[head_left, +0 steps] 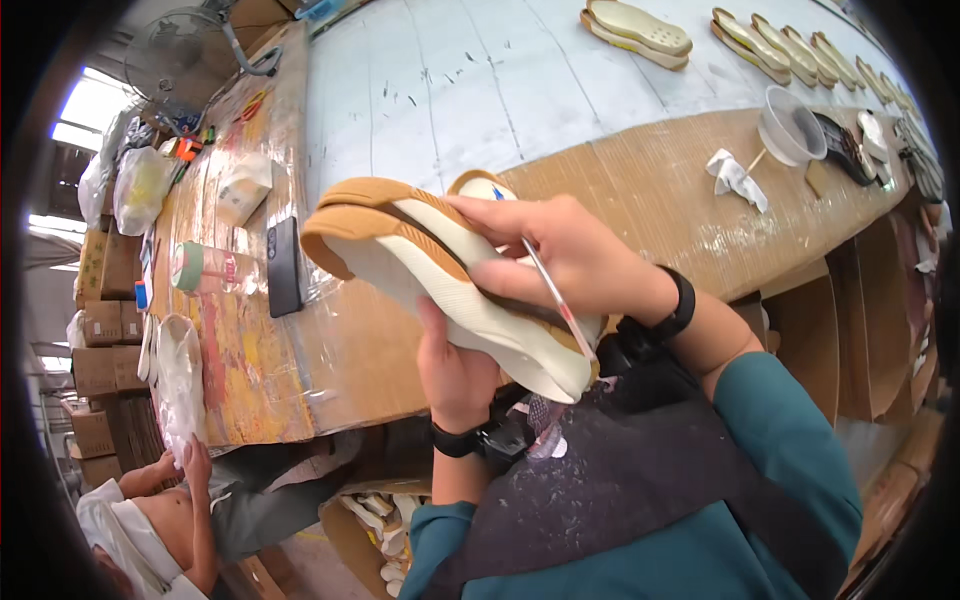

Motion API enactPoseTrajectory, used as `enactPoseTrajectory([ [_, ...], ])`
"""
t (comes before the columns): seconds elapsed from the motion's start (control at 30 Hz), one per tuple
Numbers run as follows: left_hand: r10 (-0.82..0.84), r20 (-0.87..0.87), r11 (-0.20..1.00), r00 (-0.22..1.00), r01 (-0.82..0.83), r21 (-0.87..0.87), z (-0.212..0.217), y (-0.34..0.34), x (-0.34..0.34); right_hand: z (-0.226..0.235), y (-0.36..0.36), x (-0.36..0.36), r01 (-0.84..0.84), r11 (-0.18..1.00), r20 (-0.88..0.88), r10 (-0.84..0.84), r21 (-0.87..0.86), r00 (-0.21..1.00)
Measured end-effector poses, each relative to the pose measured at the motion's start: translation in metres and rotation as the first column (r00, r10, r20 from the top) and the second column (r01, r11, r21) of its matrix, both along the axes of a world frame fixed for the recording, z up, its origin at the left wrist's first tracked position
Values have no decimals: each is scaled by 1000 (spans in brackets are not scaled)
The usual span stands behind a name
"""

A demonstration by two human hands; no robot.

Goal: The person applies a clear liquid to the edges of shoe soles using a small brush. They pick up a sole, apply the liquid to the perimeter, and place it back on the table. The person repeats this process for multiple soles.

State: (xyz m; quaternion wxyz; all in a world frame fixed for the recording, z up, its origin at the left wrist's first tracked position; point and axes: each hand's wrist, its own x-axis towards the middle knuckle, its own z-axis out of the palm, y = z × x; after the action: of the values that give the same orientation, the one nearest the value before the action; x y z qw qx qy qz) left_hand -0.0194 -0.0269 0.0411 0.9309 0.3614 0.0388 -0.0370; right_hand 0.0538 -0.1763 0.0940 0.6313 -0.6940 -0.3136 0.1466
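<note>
Over the table's near edge I hold cream shoe soles (455,285) with tan ends, two of them lying one against the other with a dark gap between. My left hand (455,375) grips them from below, its thumb on the near side and its other fingers hidden. On the upper side, my right hand (575,250) pinches at the gap with thumb and fingers. A thin brush-like stick (555,295) is also held in that hand, its reddish end pointing down toward the cream end of the soles. Another tan-edged piece (480,186) with a blue mark shows just behind.
Rows of soles (635,30) line the white board's far right. A clear plastic cup (790,128), crumpled tissue (737,180) and a black sole (845,150) lie right. At left are a phone (284,268) and a green-lidded jar (205,268). A co-worker (165,510) handles a white sole.
</note>
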Motion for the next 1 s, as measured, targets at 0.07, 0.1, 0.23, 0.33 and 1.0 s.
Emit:
enactPoseTrajectory([
  [0.07,23,-42,996,999,-26,-88,0,0,3,-15,1,2,-25,983,-104,45,184,994],
  [0.1,44,-33,985,998,-49,-167,0,3,5,-20,5,5,-29,962,-105,60,273,993],
  [0.23,41,-79,927,996,-67,-369,2,6,8,-17,-5,-11,57,920,-130,-6,387,991],
  [0.33,16,82,978,996,1,-206,0,5,8,-11,-12,-31,159,965,72,-177,208,982],
  [1.0,69,14,943,997,-61,-328,-1,-13,8,-31,17,-29,373,890,220,-431,261,875],
])
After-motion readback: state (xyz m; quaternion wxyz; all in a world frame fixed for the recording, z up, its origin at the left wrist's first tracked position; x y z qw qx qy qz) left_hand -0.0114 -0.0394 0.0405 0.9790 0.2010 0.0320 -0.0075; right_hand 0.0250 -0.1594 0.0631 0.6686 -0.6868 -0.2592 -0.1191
